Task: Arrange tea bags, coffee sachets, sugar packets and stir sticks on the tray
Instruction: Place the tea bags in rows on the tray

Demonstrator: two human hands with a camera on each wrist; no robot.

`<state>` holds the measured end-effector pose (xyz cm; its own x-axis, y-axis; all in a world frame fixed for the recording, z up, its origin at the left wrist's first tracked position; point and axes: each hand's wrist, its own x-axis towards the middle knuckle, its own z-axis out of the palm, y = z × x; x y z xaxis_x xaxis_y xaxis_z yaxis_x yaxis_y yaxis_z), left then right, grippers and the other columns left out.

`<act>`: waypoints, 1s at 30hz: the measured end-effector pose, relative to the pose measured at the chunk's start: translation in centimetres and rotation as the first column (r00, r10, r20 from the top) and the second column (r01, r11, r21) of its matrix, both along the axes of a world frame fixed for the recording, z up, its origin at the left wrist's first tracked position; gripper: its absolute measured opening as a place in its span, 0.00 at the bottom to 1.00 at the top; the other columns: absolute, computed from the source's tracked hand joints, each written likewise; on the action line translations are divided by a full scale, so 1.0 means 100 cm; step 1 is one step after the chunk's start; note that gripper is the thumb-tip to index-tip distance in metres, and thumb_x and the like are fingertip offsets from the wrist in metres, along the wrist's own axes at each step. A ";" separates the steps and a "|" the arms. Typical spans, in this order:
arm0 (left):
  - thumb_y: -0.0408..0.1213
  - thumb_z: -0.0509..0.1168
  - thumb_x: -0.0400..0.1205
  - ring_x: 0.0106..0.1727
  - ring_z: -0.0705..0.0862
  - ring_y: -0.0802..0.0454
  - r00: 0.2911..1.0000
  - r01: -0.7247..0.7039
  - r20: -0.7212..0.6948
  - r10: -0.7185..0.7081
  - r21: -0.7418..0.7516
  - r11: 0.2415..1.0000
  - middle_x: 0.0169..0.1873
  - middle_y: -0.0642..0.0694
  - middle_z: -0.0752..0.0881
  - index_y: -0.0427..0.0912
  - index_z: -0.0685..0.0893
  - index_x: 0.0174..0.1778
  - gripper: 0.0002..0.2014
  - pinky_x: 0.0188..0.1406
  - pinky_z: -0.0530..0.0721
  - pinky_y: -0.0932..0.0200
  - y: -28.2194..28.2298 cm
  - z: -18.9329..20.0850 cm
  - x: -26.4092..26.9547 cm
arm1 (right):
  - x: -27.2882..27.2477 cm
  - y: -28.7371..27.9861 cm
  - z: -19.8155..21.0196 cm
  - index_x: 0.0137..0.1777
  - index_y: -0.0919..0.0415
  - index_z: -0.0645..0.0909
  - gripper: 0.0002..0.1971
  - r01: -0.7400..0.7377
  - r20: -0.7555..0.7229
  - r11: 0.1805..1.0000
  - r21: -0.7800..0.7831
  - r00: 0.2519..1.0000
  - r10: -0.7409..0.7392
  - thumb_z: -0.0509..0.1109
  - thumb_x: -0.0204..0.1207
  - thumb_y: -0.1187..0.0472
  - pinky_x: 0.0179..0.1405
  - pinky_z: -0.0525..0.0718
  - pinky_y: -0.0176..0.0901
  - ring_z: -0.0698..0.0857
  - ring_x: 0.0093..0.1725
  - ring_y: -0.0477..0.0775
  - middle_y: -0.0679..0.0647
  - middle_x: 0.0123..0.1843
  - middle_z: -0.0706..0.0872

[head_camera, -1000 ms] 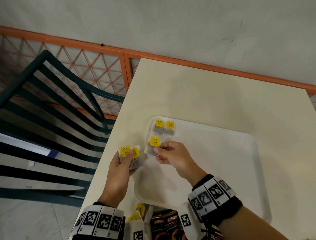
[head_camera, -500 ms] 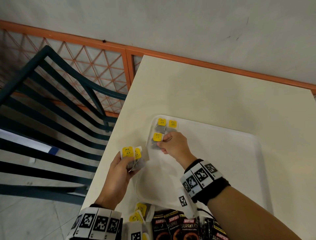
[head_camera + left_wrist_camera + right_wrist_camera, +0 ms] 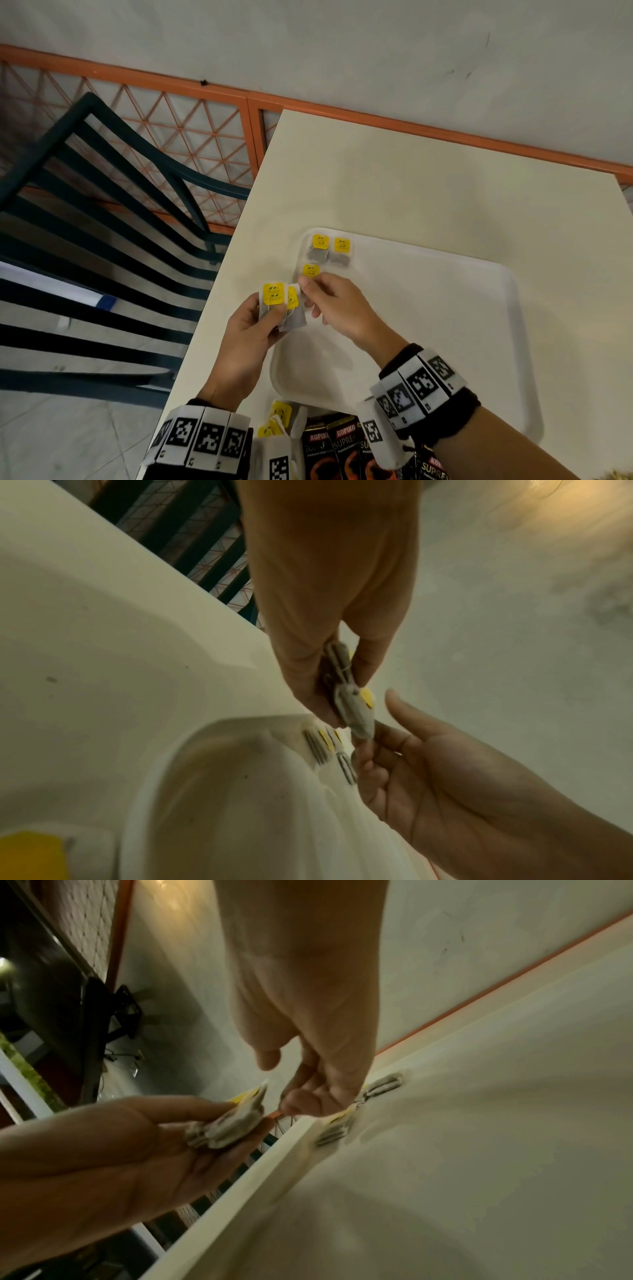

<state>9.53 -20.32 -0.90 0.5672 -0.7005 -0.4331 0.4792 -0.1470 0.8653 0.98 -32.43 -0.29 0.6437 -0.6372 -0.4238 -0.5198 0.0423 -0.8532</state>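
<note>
A white tray (image 3: 445,308) lies on the cream table (image 3: 411,178). Three tea bags with yellow tags sit in its far left corner: two side by side (image 3: 320,248) (image 3: 340,251) and a third (image 3: 311,270) just in front. My left hand (image 3: 270,308) grips a small stack of tea bags (image 3: 275,294) beside the tray's left rim. My right hand (image 3: 308,291) is right next to that stack, its fingertips at the stack's edge. In the right wrist view the right hand (image 3: 281,1080) has its thumb apart from loosely curled fingers, with nothing between them.
Black Kopiko coffee sachets (image 3: 329,448) and more loose tea bags (image 3: 279,414) lie at the table's near edge below the tray. A dark green slatted chair (image 3: 120,205) stands left of the table. An orange lattice railing (image 3: 205,113) and a wall run behind.
My right hand let go of the third tea bag in the tray's corner and drew back to the stack in my left hand. My left hand stayed beside the tray.
</note>
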 end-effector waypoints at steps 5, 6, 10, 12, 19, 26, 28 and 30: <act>0.32 0.58 0.83 0.49 0.88 0.49 1.000 0.016 0.002 -0.016 -0.023 1.000 0.47 0.45 0.91 0.41 0.84 0.56 0.11 0.51 0.86 0.56 0.000 0.003 -0.003 | -0.014 0.010 0.004 0.56 0.65 0.81 0.13 -0.069 0.094 0.992 0.107 0.994 0.059 0.74 0.73 0.64 0.32 0.83 0.32 0.82 0.30 0.46 0.51 0.36 0.83; 0.32 0.58 0.83 0.50 0.88 0.49 1.000 0.018 0.007 -0.018 -0.020 1.000 0.48 0.45 0.90 0.41 0.84 0.57 0.11 0.53 0.85 0.54 0.000 0.003 -0.004 | -0.015 0.010 0.003 0.56 0.66 0.81 0.13 -0.047 0.110 0.991 0.124 0.993 0.034 0.74 0.72 0.66 0.32 0.83 0.32 0.82 0.30 0.46 0.51 0.35 0.83; 0.30 0.58 0.83 0.47 0.88 0.53 1.000 -0.017 0.011 0.017 -0.024 1.000 0.44 0.48 0.91 0.42 0.83 0.53 0.10 0.51 0.86 0.56 0.002 0.002 -0.004 | -0.022 0.009 0.001 0.49 0.67 0.83 0.06 0.017 0.126 0.991 0.135 0.991 -0.034 0.73 0.73 0.67 0.33 0.84 0.31 0.83 0.32 0.47 0.56 0.37 0.85; 0.29 0.58 0.83 0.46 0.89 0.54 0.999 -0.038 -0.001 0.038 -0.032 0.999 0.41 0.50 0.91 0.42 0.83 0.52 0.10 0.52 0.87 0.57 0.004 0.002 -0.002 | -0.027 0.005 -0.002 0.50 0.67 0.84 0.07 0.063 0.106 0.992 0.111 0.992 -0.074 0.72 0.74 0.65 0.34 0.82 0.31 0.83 0.34 0.48 0.58 0.39 0.86; 0.30 0.59 0.83 0.51 0.88 0.49 0.997 -0.069 0.019 0.069 0.014 0.998 0.46 0.46 0.88 0.42 0.83 0.53 0.09 0.51 0.87 0.62 0.013 -0.003 -0.002 | -0.034 -0.021 -0.017 0.39 0.60 0.81 0.05 0.289 0.065 0.946 0.149 0.952 -0.301 0.70 0.75 0.69 0.32 0.84 0.30 0.83 0.35 0.48 0.54 0.37 0.84; 0.32 0.60 0.83 0.52 0.88 0.49 0.995 -0.096 0.003 0.096 0.022 0.995 0.50 0.45 0.88 0.40 0.81 0.60 0.12 0.49 0.87 0.63 0.015 -0.005 0.000 | -0.033 -0.034 -0.025 0.37 0.58 0.78 0.07 0.462 -0.049 0.885 0.053 0.886 -0.460 0.73 0.73 0.65 0.29 0.81 0.28 0.82 0.31 0.48 0.53 0.34 0.82; 0.31 0.59 0.83 0.53 0.87 0.48 0.996 -0.091 0.005 0.091 0.023 0.996 0.50 0.45 0.87 0.39 0.80 0.62 0.12 0.50 0.87 0.63 0.015 -0.005 0.000 | -0.031 -0.034 -0.024 0.39 0.58 0.81 0.04 0.398 -0.120 0.911 -0.112 0.904 -0.410 0.74 0.71 0.60 0.27 0.74 0.28 0.79 0.32 0.47 0.49 0.32 0.82; 0.31 0.59 0.83 0.53 0.86 0.47 0.997 -0.080 0.004 0.080 0.024 0.997 0.50 0.44 0.87 0.38 0.80 0.62 0.13 0.51 0.87 0.63 0.014 -0.005 0.000 | -0.028 -0.034 -0.022 0.42 0.60 0.85 0.06 0.354 -0.157 0.924 -0.146 0.914 -0.375 0.75 0.71 0.58 0.33 0.74 0.34 0.80 0.37 0.48 0.51 0.36 0.84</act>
<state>9.51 -18.88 -1.41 0.6223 -0.6425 -0.4472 0.4874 -0.1290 0.8636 -1.84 -35.81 -2.49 0.2783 -0.8629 -0.4218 -0.6300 0.1675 -0.7583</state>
